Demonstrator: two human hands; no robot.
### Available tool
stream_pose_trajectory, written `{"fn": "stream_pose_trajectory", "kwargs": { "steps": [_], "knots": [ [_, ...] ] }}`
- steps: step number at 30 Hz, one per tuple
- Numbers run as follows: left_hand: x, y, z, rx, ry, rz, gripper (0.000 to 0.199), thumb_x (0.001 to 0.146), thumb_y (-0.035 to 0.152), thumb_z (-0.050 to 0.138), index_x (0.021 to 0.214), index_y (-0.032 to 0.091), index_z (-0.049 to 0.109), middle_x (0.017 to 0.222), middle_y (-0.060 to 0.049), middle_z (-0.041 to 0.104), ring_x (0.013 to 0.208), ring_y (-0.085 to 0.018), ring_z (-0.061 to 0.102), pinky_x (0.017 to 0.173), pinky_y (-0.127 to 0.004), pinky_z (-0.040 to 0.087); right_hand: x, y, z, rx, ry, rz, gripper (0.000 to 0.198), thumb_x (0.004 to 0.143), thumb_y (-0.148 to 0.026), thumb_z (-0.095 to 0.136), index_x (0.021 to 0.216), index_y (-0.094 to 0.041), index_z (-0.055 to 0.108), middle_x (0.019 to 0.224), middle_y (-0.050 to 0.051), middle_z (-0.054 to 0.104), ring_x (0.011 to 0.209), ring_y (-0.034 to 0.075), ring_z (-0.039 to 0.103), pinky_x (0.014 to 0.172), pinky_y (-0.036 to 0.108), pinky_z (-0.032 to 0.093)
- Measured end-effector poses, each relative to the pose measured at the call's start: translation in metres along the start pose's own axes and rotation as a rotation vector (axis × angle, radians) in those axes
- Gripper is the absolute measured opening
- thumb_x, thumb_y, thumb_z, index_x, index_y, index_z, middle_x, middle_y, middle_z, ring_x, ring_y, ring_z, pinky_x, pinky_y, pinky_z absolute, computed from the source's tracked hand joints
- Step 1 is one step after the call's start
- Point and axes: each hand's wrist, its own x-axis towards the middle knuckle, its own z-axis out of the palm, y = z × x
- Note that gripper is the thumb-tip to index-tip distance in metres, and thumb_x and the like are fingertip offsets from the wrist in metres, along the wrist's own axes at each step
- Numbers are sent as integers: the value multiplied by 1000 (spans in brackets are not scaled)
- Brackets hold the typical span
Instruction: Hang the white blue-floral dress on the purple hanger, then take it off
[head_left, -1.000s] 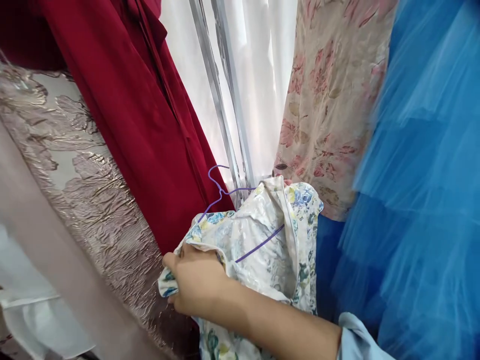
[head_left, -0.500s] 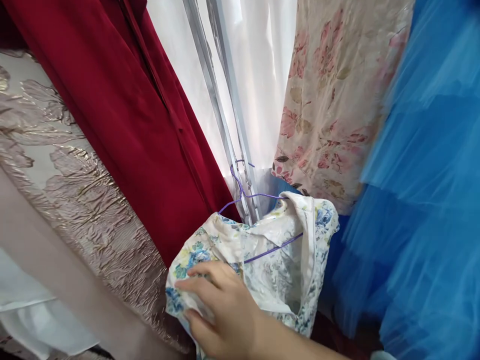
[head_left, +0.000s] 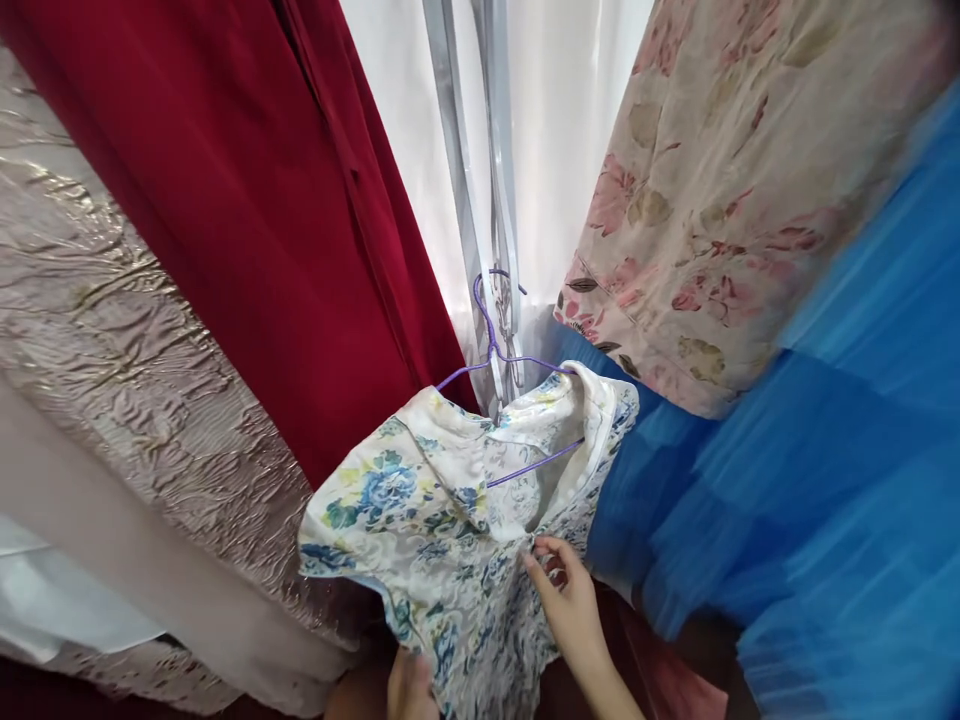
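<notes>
A white short-sleeved floral garment (head_left: 450,560) with blue flowers and green leaves hangs on a purple wire hanger (head_left: 493,345). Its lower end runs out of view, so I cannot tell whether it is a blouse or a dress. At the bottom of its open neckline, my right hand (head_left: 566,595) pinches the front edge between thumb and fingers. My left hand (head_left: 411,688) is low, against the garment's left side. It is blurred and cut off by the frame, so its grip is unclear. The hanger's hook overlaps hanging grey ribbons (head_left: 502,170).
Long clothes surround the garment: a dark red one (head_left: 247,200) and a textured pinkish-gold one (head_left: 150,330) on the left, white fabric (head_left: 555,120) behind. To the right hang a beige cloth with pink flowers (head_left: 697,230) and blue layered tulle (head_left: 847,480).
My right hand has moved from the garment's left shoulder to the neckline bottom and now pinches it. My left hand has come into view below. The garment's front lies more spread out.
</notes>
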Motion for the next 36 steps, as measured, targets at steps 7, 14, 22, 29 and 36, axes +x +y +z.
{"fn": "stream_pose_trajectory", "kwargs": {
  "steps": [7, 14, 22, 29, 36],
  "knots": [
    [25, -14, 2, -23, -23, -46, 56, 58, 53, 87, 93, 13, 71, 89, -8, 77, 105, -34, 70, 87, -37, 59, 22, -18, 22, -74, 40, -158, 30, 92, -45, 57, 81, -18, 65, 73, 2, 62, 68, 19, 55, 68, 30, 44],
    [26, -24, -3, 167, 376, 714, 56, 67, 37, 85, 117, 24, 64, 119, -10, 70, 114, -34, 66, 97, -49, 56, 0, -28, 15, -16, -76, -97, 32, 90, -44, 59, 72, -17, 60, 65, -1, 53, 63, 17, 48, 61, 27, 38],
    [-12, -29, 52, 412, -338, 832, 11, 89, 22, 65, 98, 21, 71, 92, -6, 75, 85, -21, 73, 79, -29, 61, -52, -41, -11, 132, -224, 83, 34, 89, -47, 64, 73, -17, 59, 67, 0, 52, 63, 16, 46, 61, 27, 39],
    [-36, -41, 71, 355, -315, 732, 14, 92, 24, 61, 102, 18, 69, 85, -7, 74, 77, -21, 74, 72, -27, 60, -47, -58, -30, 189, -234, 123, 37, 86, -48, 70, 69, -16, 63, 61, 0, 54, 58, 14, 48, 55, 25, 37],
    [-57, -56, 63, 241, -319, 575, 20, 96, 33, 53, 100, 20, 68, 88, -8, 71, 81, -22, 70, 75, -29, 56, -37, -102, -19, 367, -308, 197, 41, 86, -53, 70, 72, -16, 61, 54, 3, 66, 38, 6, 36, 40, 20, 27]
  ]
}}
